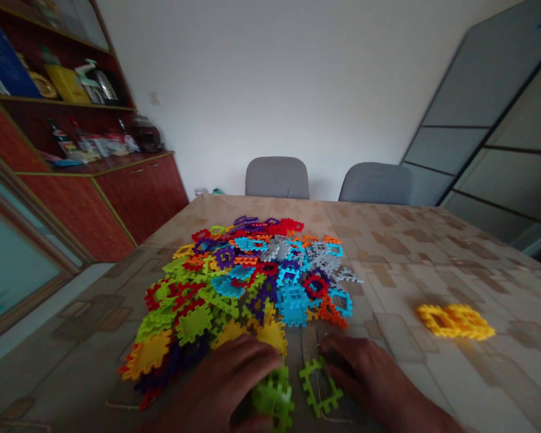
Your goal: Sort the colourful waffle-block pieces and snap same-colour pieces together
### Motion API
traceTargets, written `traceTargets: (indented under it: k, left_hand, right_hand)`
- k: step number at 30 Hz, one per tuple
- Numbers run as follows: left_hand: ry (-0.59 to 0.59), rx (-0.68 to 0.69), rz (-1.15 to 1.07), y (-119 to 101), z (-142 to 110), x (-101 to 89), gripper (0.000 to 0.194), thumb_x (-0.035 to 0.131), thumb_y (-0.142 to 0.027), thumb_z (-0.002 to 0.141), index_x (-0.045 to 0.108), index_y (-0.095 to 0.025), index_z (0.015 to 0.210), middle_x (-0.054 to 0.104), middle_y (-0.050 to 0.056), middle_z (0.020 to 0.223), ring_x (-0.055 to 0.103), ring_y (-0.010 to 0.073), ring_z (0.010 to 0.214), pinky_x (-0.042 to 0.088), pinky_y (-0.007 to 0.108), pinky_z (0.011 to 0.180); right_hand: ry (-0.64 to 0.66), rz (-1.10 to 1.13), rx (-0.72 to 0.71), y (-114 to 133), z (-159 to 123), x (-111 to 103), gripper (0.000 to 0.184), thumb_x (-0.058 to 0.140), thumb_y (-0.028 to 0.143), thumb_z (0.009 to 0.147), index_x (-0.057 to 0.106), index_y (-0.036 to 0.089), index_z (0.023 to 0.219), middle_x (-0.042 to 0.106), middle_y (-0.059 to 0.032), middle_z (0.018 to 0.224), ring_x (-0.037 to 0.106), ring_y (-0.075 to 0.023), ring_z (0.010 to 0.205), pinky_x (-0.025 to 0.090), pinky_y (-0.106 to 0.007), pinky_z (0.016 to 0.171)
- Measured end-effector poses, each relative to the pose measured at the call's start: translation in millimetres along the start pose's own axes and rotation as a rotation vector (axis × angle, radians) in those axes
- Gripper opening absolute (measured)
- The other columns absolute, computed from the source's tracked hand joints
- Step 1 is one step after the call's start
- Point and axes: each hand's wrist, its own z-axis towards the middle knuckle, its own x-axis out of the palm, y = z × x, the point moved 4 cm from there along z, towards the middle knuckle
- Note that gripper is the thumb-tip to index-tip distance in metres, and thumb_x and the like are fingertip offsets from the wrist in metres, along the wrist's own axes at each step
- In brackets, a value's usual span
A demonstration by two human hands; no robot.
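My left hand (234,379) is closed around green interlocking plastic tiles (275,400), which show notched edges and a lattice face. In my right hand (360,367) the fingers grip the right side of a green open-frame plastic tile (318,385), tilted a little. A narrow gap separates the two green pieces. Right behind my left hand lies a yellow tile (273,334) at the front of a large heap of colourful notched tiles (238,282). Part of the green tiles is hidden under my left palm.
A joined yellow tile piece (455,320) lies apart on the right of the patterned tabletop (388,282). Two grey chairs (277,176) stand beyond the far edge. A reddish wooden cabinet (135,192) with bottles and a kettle is at the left.
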Motion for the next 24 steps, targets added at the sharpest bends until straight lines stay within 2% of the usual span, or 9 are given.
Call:
traceTargets:
  k: [2, 3, 8, 11, 16, 18, 20, 22, 24]
  left_hand:
    - [0.025, 0.11, 0.08, -7.7, -0.8, 0.0, 0.06, 0.073, -0.053, 0.088, 0.053, -0.025, 0.137, 0.069, 0.005, 0.132, 0.065, 0.0235, 0.114, 0.053, 0.028, 0.098]
    - [0.022, 0.158, 0.113, -10.9, -1.1, 0.3, 0.059, 0.07, -0.054, 0.09, 0.052, -0.024, 0.138, 0.068, 0.007, 0.132, 0.065, 0.0237, 0.113, 0.053, 0.029, 0.096]
    - [-0.027, 0.267, 0.218, -19.7, -0.6, 5.8, 0.027, 0.051, -0.031, 0.105, 0.056, -0.022, 0.129, 0.073, 0.006, 0.117, 0.067, 0.0215, 0.103, 0.052, 0.031, 0.092]
    - [-0.07, 0.3, 0.198, -25.2, 0.3, 7.8, 0.022, 0.042, -0.023, 0.108, 0.059, -0.023, 0.123, 0.075, 0.002, 0.101, 0.068, 0.0177, 0.091, 0.051, 0.031, 0.095]
    - [-0.024, 0.199, 0.082, -24.7, -1.1, 3.5, 0.026, 0.036, -0.029, 0.109, 0.058, -0.031, 0.124, 0.075, 0.004, 0.101, 0.07, 0.0204, 0.095, 0.055, 0.031, 0.088]
    - [-0.004, 0.145, 0.036, -21.1, -4.1, 0.3, 0.03, 0.046, -0.04, 0.106, 0.05, -0.033, 0.136, 0.075, 0.005, 0.112, 0.069, 0.0228, 0.102, 0.055, 0.033, 0.091]
    - [-0.025, 0.061, 0.029, -15.4, -6.5, -1.8, 0.054, 0.063, -0.047, 0.097, 0.042, -0.033, 0.144, 0.071, 0.006, 0.124, 0.066, 0.0252, 0.109, 0.054, 0.034, 0.096]
    - [-0.03, -0.036, 0.033, -9.0, -7.0, 0.7, 0.071, 0.076, -0.039, 0.085, 0.04, -0.032, 0.145, 0.068, 0.006, 0.131, 0.064, 0.0265, 0.115, 0.052, 0.034, 0.102]
    - [0.005, -0.08, 0.028, -5.3, -5.6, 7.2, 0.076, 0.079, -0.026, 0.077, 0.042, -0.031, 0.144, 0.067, 0.005, 0.133, 0.062, 0.0269, 0.118, 0.051, 0.036, 0.104]
  right_hand:
    - [0.001, 0.012, -0.001, 0.2, 0.6, -0.2, 0.009, 0.049, 0.02, 0.09, 0.051, 0.022, 0.081, 0.064, -0.0012, 0.077, 0.06, -0.0167, 0.068, 0.037, -0.026, 0.063]
    - [0.002, 0.016, -0.001, 0.0, 0.8, -0.1, 0.009, 0.049, 0.02, 0.089, 0.051, 0.022, 0.081, 0.064, -0.001, 0.076, 0.06, -0.0165, 0.068, 0.037, -0.026, 0.062]
    - [-0.001, -0.007, 0.009, -1.3, 0.1, 0.2, 0.005, 0.051, 0.02, 0.089, 0.053, 0.022, 0.084, 0.065, -0.0019, 0.078, 0.062, -0.0171, 0.07, 0.038, -0.026, 0.064]
    - [0.005, -0.008, 0.016, -0.5, -1.9, -0.3, 0.006, 0.052, 0.02, 0.089, 0.054, 0.022, 0.084, 0.066, -0.0019, 0.079, 0.063, -0.017, 0.07, 0.038, -0.026, 0.063]
    - [-0.02, -0.023, -0.022, 3.0, -2.6, -2.5, 0.009, 0.05, 0.016, 0.089, 0.056, 0.021, 0.085, 0.068, -0.0021, 0.079, 0.064, -0.0171, 0.07, 0.039, -0.025, 0.063]
    - [-0.022, -0.024, -0.029, 2.9, -2.2, -2.3, 0.008, 0.051, 0.016, 0.088, 0.056, 0.021, 0.085, 0.068, -0.0027, 0.08, 0.064, -0.0175, 0.071, 0.039, -0.026, 0.063]
    - [-0.021, -0.015, -0.03, 1.8, -2.1, -1.5, 0.007, 0.052, 0.017, 0.087, 0.057, 0.021, 0.087, 0.069, -0.0026, 0.08, 0.065, -0.0175, 0.07, 0.04, -0.026, 0.064]
    - [-0.021, 0.001, -0.034, 0.1, -2.3, -0.6, 0.007, 0.053, 0.017, 0.088, 0.057, 0.022, 0.088, 0.069, -0.002, 0.081, 0.065, -0.0172, 0.071, 0.041, -0.026, 0.065]
    - [-0.021, 0.011, -0.033, -2.0, -2.4, 0.5, 0.007, 0.053, 0.017, 0.088, 0.057, 0.022, 0.088, 0.069, -0.0016, 0.082, 0.065, -0.0171, 0.072, 0.042, -0.025, 0.066]
